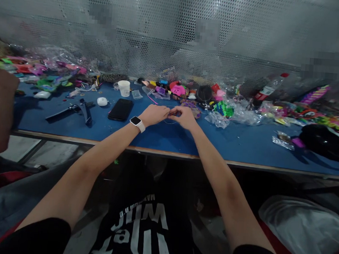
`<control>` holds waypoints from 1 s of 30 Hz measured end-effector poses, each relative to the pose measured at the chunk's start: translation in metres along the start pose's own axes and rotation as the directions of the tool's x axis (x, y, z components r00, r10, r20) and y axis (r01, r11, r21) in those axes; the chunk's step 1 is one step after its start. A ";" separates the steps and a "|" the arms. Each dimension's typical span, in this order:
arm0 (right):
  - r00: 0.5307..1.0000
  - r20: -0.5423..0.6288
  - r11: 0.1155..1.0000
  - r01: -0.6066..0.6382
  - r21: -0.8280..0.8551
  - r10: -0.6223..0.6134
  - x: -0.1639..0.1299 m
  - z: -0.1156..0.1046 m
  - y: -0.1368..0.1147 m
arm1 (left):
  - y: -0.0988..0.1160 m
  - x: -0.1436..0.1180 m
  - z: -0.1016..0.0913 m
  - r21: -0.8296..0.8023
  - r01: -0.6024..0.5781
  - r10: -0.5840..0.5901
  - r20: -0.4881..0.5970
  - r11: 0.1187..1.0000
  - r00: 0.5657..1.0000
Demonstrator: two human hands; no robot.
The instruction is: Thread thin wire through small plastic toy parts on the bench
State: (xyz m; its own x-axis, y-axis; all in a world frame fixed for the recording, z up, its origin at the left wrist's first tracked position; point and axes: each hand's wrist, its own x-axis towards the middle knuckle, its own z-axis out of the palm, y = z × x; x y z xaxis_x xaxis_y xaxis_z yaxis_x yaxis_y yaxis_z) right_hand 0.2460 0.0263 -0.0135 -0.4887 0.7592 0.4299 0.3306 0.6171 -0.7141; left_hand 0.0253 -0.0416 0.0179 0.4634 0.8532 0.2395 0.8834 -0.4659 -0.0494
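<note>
Pinching a small dark piece (175,113) in right hand (185,117); can't tell grip of left hand (156,114) tbh. Work close in, go easy, don't snag the thin loop (170,122).

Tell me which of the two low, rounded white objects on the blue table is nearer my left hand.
The low, rounded white object just left of the flat black rectangular slab; the other rounded white one lies farther left of your left hand.

Blue table (162,142), black phone (120,109), white cup (123,88); patterned piece (190,104), perhaps brown and purple.
</note>
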 end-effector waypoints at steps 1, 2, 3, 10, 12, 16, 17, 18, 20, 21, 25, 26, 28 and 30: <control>1.000 -0.005 0.999 0.012 -0.035 -0.012 0.000 -0.002 -0.001 | 0.000 0.000 0.000 0.006 -0.002 0.002 0.003 1.000 1.000; 1.000 -0.009 0.998 0.020 -0.061 -0.021 -0.001 -0.003 -0.002 | 0.001 0.000 0.000 0.014 -0.004 0.004 0.004 1.000 1.000; 1.000 -0.008 0.997 0.021 -0.075 -0.022 -0.001 -0.004 -0.003 | 0.001 0.000 0.000 0.022 -0.009 0.009 0.003 1.000 1.000; 0.996 0.077 0.999 -0.048 0.000 0.048 -0.001 -0.011 -0.006 | 0.002 -0.001 0.003 0.059 -0.078 0.080 -0.025 0.995 0.996; 0.995 0.079 0.995 -0.071 0.073 0.065 -0.002 -0.011 -0.007 | 0.001 -0.001 0.003 0.071 -0.108 0.112 -0.056 0.992 0.992; 0.982 0.106 0.963 -0.174 0.205 0.155 -0.003 -0.006 -0.008 | 0.000 -0.003 0.002 0.125 -0.186 0.196 -0.065 0.975 0.979; 0.975 0.124 0.950 -0.210 0.233 0.185 -0.004 -0.005 -0.008 | -0.001 -0.003 0.002 0.134 -0.207 0.216 -0.059 0.969 0.975; 0.966 0.147 0.934 -0.246 0.259 0.213 -0.004 -0.005 -0.007 | -0.001 -0.004 0.001 0.138 -0.226 0.235 -0.054 0.964 0.971; 0.945 0.200 0.902 -0.309 0.302 0.257 -0.004 -0.004 -0.005 | -0.001 -0.005 0.001 0.134 -0.253 0.261 -0.051 0.958 0.964; 0.938 0.221 0.890 -0.328 0.317 0.267 -0.004 -0.004 -0.005 | 0.000 -0.005 0.002 0.126 -0.255 0.263 -0.054 0.959 0.963; 0.959 0.146 0.924 -0.274 0.266 0.243 -0.003 -0.001 -0.005 | 0.004 -0.002 0.005 0.060 -0.151 0.155 -0.063 0.987 0.986; 0.974 0.079 0.950 -0.224 0.218 0.212 -0.003 0.001 -0.005 | 0.005 -0.001 0.006 0.040 -0.104 0.106 -0.058 0.994 0.993; 0.991 -0.048 0.986 -0.118 0.117 0.125 -0.003 0.003 -0.006 | 0.007 0.001 0.008 -0.002 -0.010 0.010 -0.047 1.000 0.999; 0.993 -0.109 0.998 -0.046 0.045 0.050 -0.003 0.004 -0.005 | 0.007 0.002 0.010 -0.037 0.051 -0.052 -0.028 0.998 0.998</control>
State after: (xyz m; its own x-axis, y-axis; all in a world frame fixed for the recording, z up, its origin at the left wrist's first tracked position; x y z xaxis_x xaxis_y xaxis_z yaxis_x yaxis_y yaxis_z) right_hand 0.2421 0.0198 -0.0134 -0.3809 0.8072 0.4509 0.3161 0.5720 -0.7569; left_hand 0.0335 -0.0410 0.0087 0.4144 0.8694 0.2690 0.9028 -0.4300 -0.0008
